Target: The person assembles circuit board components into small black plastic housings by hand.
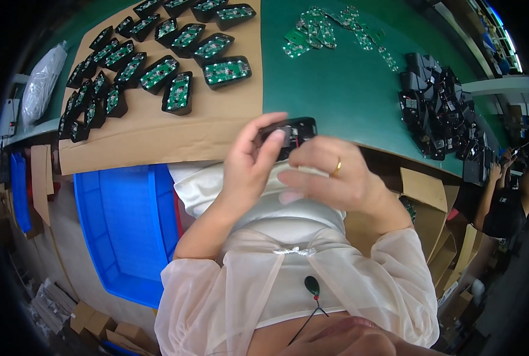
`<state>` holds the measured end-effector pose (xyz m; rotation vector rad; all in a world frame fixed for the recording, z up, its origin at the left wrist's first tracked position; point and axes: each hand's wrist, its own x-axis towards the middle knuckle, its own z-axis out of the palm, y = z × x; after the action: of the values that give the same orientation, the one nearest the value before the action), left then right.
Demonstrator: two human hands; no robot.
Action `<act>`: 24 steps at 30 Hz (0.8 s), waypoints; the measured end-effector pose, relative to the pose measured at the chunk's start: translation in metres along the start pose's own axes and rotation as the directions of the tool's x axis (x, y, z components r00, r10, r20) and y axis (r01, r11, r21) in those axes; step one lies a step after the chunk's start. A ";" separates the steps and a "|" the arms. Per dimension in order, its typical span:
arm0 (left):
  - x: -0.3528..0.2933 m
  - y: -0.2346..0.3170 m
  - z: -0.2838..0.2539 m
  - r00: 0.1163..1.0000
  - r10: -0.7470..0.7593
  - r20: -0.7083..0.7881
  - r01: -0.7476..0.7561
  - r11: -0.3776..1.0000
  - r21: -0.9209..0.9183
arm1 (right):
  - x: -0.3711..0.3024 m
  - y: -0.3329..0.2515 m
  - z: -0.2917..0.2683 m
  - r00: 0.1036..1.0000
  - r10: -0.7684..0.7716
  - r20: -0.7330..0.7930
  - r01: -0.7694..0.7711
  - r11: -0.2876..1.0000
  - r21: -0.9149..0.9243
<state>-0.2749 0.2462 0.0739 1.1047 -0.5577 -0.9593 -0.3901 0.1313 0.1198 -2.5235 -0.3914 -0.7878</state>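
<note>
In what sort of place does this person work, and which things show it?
Probably an electronics workshop: black plastic housings holding green circuit boards stand on a flat brown cardboard sheet, loose green circuit boards lie on the green tabletop, and black plastic parts are heaped at its right.

An electronics assembly workshop: a green worktop carries rows of black housings fitted with green circuit boards, a scatter of loose boards and a heap of black casings; a blue plastic crate, cardboard boxes and a co-worker are nearby.
</note>
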 end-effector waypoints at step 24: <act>-0.008 0.006 -0.012 0.992 -0.094 0.088 0.110 0.976 -0.189 | -0.032 0.147 -0.056 0.664 0.671 -0.330 -0.747 0.582 -0.320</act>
<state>-0.2677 0.2599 0.0754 0.9311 -0.4641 -1.1263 -0.3835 -0.0264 0.0911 -2.6023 0.9440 -0.7898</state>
